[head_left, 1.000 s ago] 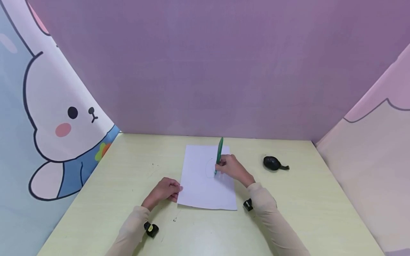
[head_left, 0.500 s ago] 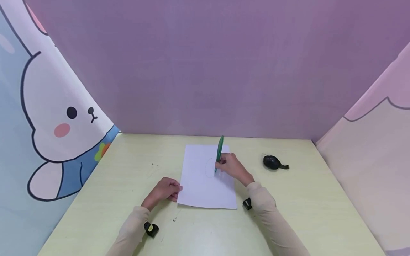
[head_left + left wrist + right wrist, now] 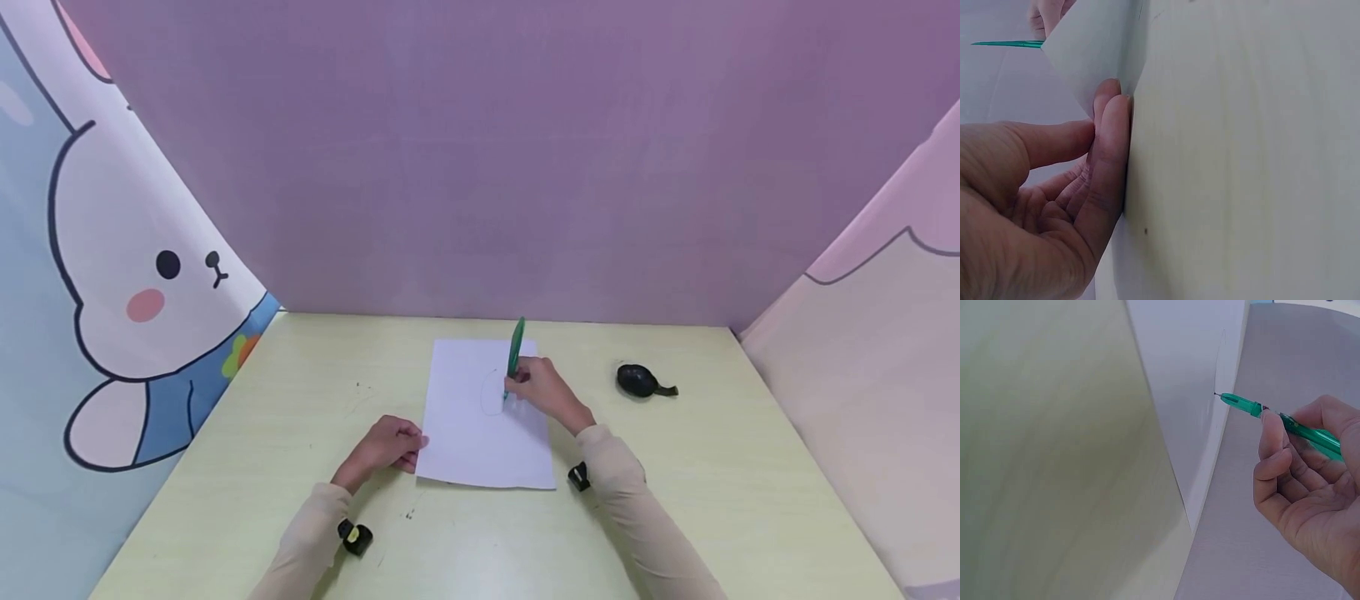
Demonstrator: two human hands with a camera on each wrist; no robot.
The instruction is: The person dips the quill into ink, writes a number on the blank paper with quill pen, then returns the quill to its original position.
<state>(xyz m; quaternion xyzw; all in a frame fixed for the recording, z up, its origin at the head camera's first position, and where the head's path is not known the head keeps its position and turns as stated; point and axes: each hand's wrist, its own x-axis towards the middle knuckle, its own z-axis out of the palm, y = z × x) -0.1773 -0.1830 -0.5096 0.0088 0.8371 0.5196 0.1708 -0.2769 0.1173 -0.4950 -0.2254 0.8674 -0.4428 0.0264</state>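
Note:
A white sheet of paper (image 3: pixel 480 454) lies on the table, bearing a thin, faint curved line. My right hand (image 3: pixel 547 389) pinches a green pen (image 3: pixel 515 348) between thumb and fingers over the sheet's right half. Its tip meets the paper at the line in the right wrist view, where the pen's clear green barrel (image 3: pixel 1241 404) slants out from the fingers. At the sheet's lower left edge, my left hand (image 3: pixel 387 444) pinches the paper between thumb and fingers. The left wrist view shows the thumb (image 3: pixel 1063 142) against that edge and the paper (image 3: pixel 1094 62) slightly raised there.
A shiny black rounded thing with a short tail (image 3: pixel 637 381) lies on the table (image 3: pixel 720 467) to the right of the paper. A purple panel (image 3: pixel 510 167) stands behind the table. Printed cloths flank it, the left one with a cartoon rabbit (image 3: pixel 150 250).
My right hand and the pen tip have shifted slightly away from me, up along the right side of the drawn curve. The left hand keeps its place at the paper's edge.

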